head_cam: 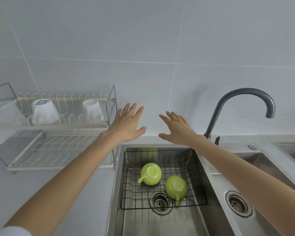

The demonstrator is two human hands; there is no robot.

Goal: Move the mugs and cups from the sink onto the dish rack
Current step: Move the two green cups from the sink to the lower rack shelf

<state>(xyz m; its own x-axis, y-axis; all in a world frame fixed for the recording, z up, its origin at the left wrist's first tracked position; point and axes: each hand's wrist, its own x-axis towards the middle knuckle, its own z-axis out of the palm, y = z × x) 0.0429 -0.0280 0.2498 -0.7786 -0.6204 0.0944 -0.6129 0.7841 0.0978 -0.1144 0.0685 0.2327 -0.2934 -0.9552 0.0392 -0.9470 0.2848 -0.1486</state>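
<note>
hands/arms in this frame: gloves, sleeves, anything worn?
No gloves: the left hand and right hand are bare, and both forearms are bare too. No rings, watch or bands visible. The only clothing in view is a white sleeve edge on the left arm, at the bottom-left corner of the frame.

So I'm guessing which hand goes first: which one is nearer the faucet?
Right. The right hand hovers open just left of the faucet; the left hand is farther left, beside the dish rack.
</note>
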